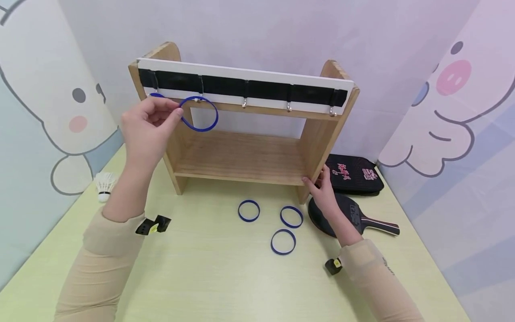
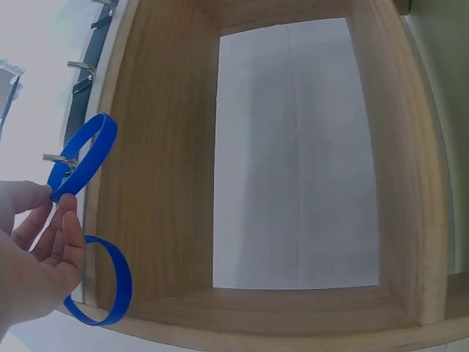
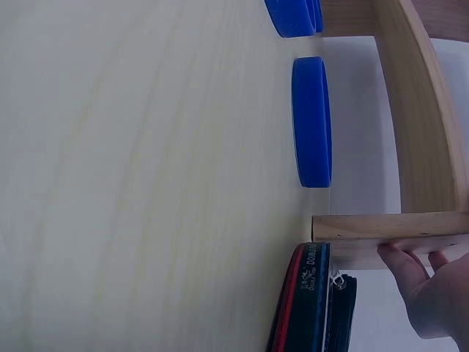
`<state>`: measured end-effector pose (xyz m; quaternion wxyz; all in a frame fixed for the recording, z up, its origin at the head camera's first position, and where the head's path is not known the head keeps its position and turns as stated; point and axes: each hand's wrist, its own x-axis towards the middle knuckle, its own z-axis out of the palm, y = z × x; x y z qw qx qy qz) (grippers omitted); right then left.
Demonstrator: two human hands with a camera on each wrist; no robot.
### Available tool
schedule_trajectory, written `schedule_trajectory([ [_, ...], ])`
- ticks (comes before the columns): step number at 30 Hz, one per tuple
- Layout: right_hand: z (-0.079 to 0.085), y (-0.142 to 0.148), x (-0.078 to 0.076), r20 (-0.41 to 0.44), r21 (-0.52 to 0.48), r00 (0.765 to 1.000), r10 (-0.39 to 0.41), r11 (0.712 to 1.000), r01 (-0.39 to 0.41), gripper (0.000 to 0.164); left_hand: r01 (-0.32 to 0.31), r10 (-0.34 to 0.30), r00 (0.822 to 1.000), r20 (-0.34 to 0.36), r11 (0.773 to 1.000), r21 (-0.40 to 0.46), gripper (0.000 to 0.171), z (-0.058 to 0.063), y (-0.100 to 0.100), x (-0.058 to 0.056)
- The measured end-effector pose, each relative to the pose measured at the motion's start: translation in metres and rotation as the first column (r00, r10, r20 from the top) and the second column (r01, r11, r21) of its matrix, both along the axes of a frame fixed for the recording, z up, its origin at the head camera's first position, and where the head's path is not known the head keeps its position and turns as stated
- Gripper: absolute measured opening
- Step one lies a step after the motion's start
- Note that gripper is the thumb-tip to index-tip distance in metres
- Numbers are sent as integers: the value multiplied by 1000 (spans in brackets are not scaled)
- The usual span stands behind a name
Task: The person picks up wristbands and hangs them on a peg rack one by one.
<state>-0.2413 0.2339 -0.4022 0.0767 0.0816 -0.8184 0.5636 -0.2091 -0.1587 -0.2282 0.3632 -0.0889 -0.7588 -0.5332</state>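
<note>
My left hand pinches a blue ring-shaped band between thumb and fingertips. The band is at the second hook from the left, and the hook shows inside its outline in the left wrist view. A second blue band hangs at the leftmost end, mostly hidden by my hand in the head view. The hooks sit on a white board with a black strip, across the top of a wooden rack. Low on the rack's right side panel, my right hand holds the wood, its thumb at the front.
Three blue bands lie on the table before the rack. At right are a black table tennis bat and a black zip case. A shuttlecock stands at left. Patterned walls enclose the table.
</note>
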Motion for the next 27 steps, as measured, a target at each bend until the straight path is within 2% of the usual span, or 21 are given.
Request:
schedule_trajectory([
  [3, -9, 4, -7, 3, -7, 1000, -4, 1000, 4, 70, 4, -4, 1000, 8, 1000, -10, 22, -3, 0, -1],
  [9, -11, 5, -8, -7, -3, 1000, -8, 1000, 8, 70, -15, 15, 1000, 10, 999, -31, 21, -4, -1, 0],
  [13, -11, 5, -8, -7, 1, 1000, -15, 1000, 15, 69, -40, 40, 999, 1, 998, -43, 21, -5, 1, 6],
  [17, -8, 4, -6, -2, 2, 1000, -15, 1000, 15, 69, -21, 20, 1000, -6, 996, -83, 20, -9, 8, 17],
  [22, -4, 2, -3, -1, -2, 1000, -15, 1000, 15, 68, 41, -41, 999, 3, 984, -174, 19, -23, 18, 26],
  [27, -10, 5, -7, -12, 4, 1000, -17, 1000, 17, 68, 88, -85, 996, 26, 961, -260, 18, -45, 26, 25],
])
